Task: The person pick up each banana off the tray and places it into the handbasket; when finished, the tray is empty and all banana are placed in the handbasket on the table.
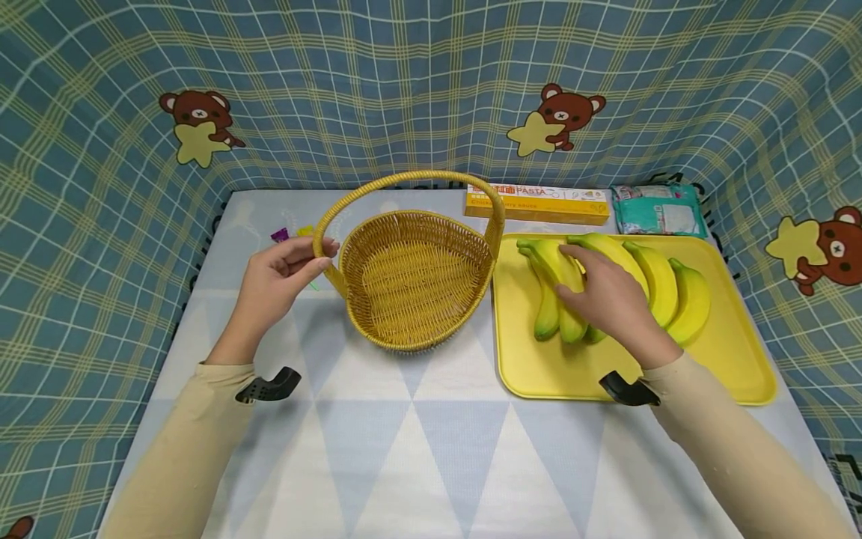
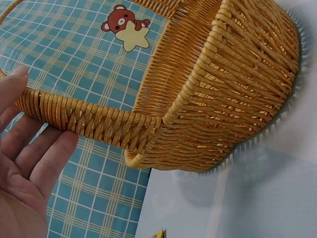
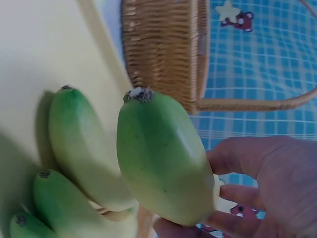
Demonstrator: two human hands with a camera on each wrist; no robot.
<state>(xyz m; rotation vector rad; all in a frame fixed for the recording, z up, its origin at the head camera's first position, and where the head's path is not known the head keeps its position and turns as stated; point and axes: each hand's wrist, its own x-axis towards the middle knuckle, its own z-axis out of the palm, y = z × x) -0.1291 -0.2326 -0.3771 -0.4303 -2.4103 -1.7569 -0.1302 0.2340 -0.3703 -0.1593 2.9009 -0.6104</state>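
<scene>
Woven straw-coloured cane is under my left hand [image 1: 279,273]; I pinch the handle of the basket [image 1: 416,281] low on its left side, so the basket stays put on the bench [image 1: 417,442] with its open mouth up; my right hand [image 1: 609,299] lies over the bananas [image 1: 663,288] on the yellow tray [image 1: 734,352] just right of the basket, fingers curling round the greenest ones near their tips to get a hold on the bunch; behind the tray sit a pasta box [image 1: 539,203] and a teal packet [image 1: 656,209], out of my way.
</scene>
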